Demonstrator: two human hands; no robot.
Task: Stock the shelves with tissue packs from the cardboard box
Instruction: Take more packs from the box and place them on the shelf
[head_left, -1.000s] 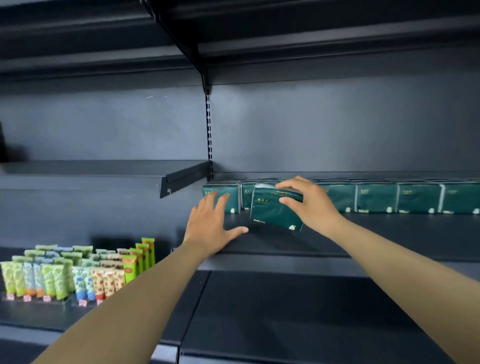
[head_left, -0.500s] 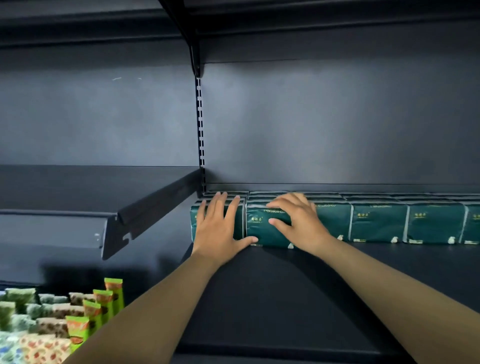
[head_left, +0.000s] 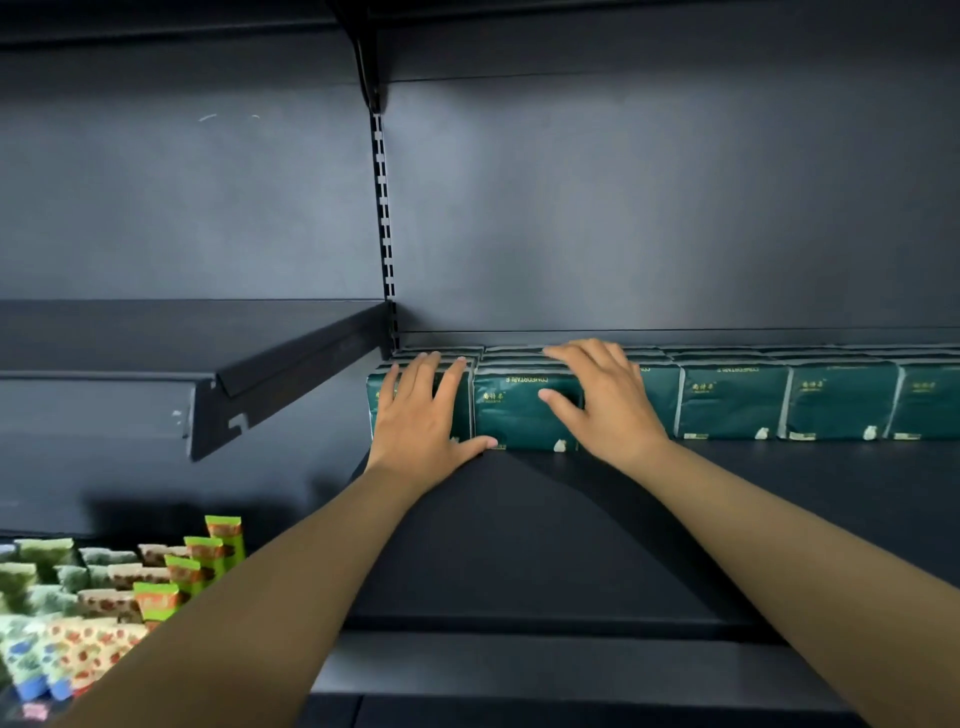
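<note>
Since a second ago the tilted green tissue pack (head_left: 522, 413) stands in the shelf (head_left: 571, 519) row, right hand (head_left: 605, 402) and left hand (head_left: 423, 415) flat-fingered, grasping nothing; it looks light, soft, best held by its edges.

The left hand (head_left: 423, 415) covers most of the end tissue pack (head_left: 462, 405), so its label can't be read. The right hand (head_left: 605, 402) hides the seam between the next two packs. The row of packs (head_left: 841, 400) runs off the right edge, count unknown. Print on the wrappers is too small to read. The tubes (head_left: 93, 613) at lower left are blurred and cut off by the frame's edge.
</note>
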